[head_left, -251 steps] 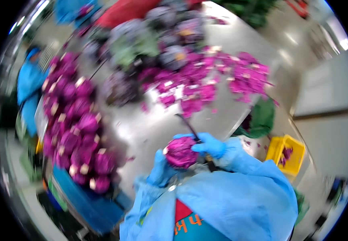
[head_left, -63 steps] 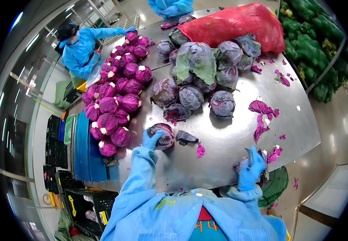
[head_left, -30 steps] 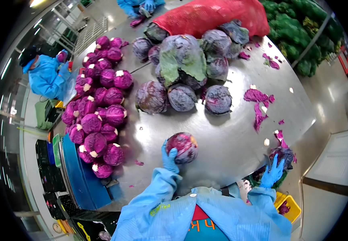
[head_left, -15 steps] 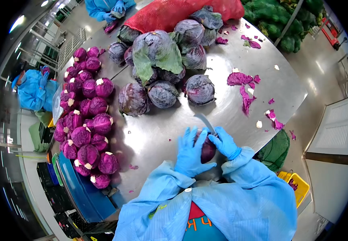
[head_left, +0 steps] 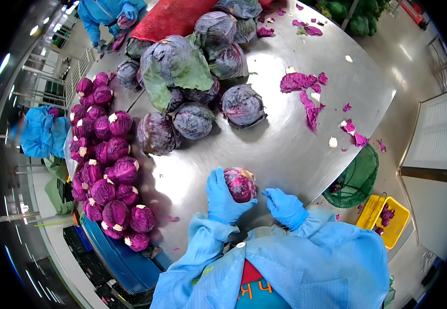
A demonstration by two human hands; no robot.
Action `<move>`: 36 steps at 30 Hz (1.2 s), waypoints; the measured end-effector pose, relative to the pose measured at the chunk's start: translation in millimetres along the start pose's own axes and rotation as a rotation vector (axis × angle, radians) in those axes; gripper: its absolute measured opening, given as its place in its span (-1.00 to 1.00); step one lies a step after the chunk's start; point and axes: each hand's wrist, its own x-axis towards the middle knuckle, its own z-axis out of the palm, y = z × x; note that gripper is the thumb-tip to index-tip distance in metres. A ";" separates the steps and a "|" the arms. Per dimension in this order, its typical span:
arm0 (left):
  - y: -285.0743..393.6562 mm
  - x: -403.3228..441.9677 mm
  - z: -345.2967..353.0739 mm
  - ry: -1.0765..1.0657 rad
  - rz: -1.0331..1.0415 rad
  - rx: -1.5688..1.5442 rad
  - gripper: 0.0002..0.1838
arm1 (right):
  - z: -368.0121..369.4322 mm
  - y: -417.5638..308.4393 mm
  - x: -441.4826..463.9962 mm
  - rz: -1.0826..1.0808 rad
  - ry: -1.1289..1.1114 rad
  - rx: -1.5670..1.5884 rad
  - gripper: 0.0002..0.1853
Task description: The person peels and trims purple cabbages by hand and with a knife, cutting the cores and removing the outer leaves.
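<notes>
My left hand (head_left: 222,196) cups a red cabbage (head_left: 240,184) from its left side and from below, just above the metal table. The cabbage's pale, mottled purple end faces up. To its right, my right hand (head_left: 285,207) is closed and apart from the cabbage. Half a second ago it gripped a knife; now the blade is hidden from view. Farther up the table lie several untrimmed red cabbages (head_left: 243,106) with dull outer leaves. On the left, several bright purple trimmed cabbages (head_left: 115,215) with pale cut stems are piled.
A red mesh sack (head_left: 169,20) lies at the table's far side, near a co-worker in blue (head_left: 102,15). Torn purple leaves (head_left: 310,105) are scattered on the metal table (head_left: 290,154). Off its right edge are a green net (head_left: 360,177) and a yellow crate (head_left: 401,221).
The cabbage has been turned and shifted left in my left hand, now showing its mottled end. My right hand has drawn away from it, and the knife blade has gone from sight. The view has shifted.
</notes>
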 end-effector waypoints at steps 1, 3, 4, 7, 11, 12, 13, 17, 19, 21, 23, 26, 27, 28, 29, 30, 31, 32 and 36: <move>3.0 3.2 -4.4 -0.041 -0.008 -0.021 0.36 | -1.1 -2.8 4.1 -0.052 -0.004 -0.002 -0.82; 9.5 8.3 -11.2 -0.086 -0.011 -0.038 0.34 | 1.3 -0.2 8.7 -0.023 -0.115 -0.038 -0.80; 12.5 10.1 -13.1 -0.091 -0.005 -0.034 0.34 | 2.4 0.7 10.3 -0.007 -0.172 -0.056 -0.79; 14.3 12.2 -11.3 -0.071 0.005 -0.027 0.32 | 3.6 -1.4 16.0 0.021 -0.173 -0.108 -0.83; 20.4 17.3 -10.0 -0.061 -0.004 0.023 0.29 | -2.1 -11.4 26.7 0.132 -0.275 -0.185 -0.83; 23.9 19.6 -11.0 -0.066 -0.018 0.022 0.28 | -5.3 -11.0 29.5 0.136 -0.296 -0.180 -0.83; 27.8 22.0 -12.7 -0.074 -0.035 0.021 0.27 | -7.9 -10.9 32.0 0.141 -0.320 -0.173 -0.83; 32.3 29.3 -13.3 -0.079 -0.023 0.042 0.26 | -18.3 -5.1 51.9 0.149 -0.441 -0.130 -0.80; 34.2 32.9 -12.8 -0.110 -0.107 0.065 0.26 | -19.3 -1.2 65.1 0.130 -0.470 -0.104 -0.79; 35.7 31.7 -11.9 -0.131 -0.115 0.059 0.26 | -19.1 -0.1 76.8 0.140 -0.482 -0.143 -0.75; 35.7 30.0 -11.8 -0.134 -0.044 0.027 0.25 | 0.1 19.7 93.2 0.107 -0.466 -0.184 -0.73; 55.2 9.4 -9.4 -0.125 -0.040 0.173 0.25 | 14.8 48.2 114.6 0.111 -0.551 -0.140 -0.71; 45.9 5.8 -8.7 -0.083 -0.007 0.100 0.26 | 11.8 56.4 105.6 0.083 -0.556 -0.133 -0.71; 31.8 0.4 -9.9 -0.044 0.020 0.026 0.26 | 9.0 63.6 99.6 0.057 -0.551 -0.046 -0.73; 17.0 -1.9 -9.7 0.007 0.048 -0.050 0.27 | 8.6 66.3 96.0 0.098 -0.509 0.010 -0.73; 0.0 -7.3 -8.3 0.043 0.091 -0.113 0.29 | 11.0 66.1 92.0 0.133 -0.466 0.068 -0.72; -16.9 -14.1 -5.1 0.070 0.098 -0.188 0.30 | 15.2 64.4 88.8 0.165 -0.423 0.127 -0.71; -33.2 -20.9 -1.7 0.101 0.107 -0.261 0.31 | 25.0 65.3 85.6 0.234 -0.306 0.296 -0.58; -68.4 -42.8 1.6 0.057 -0.101 -0.741 0.38 | -2.8 12.9 130.5 0.238 0.035 0.286 -0.28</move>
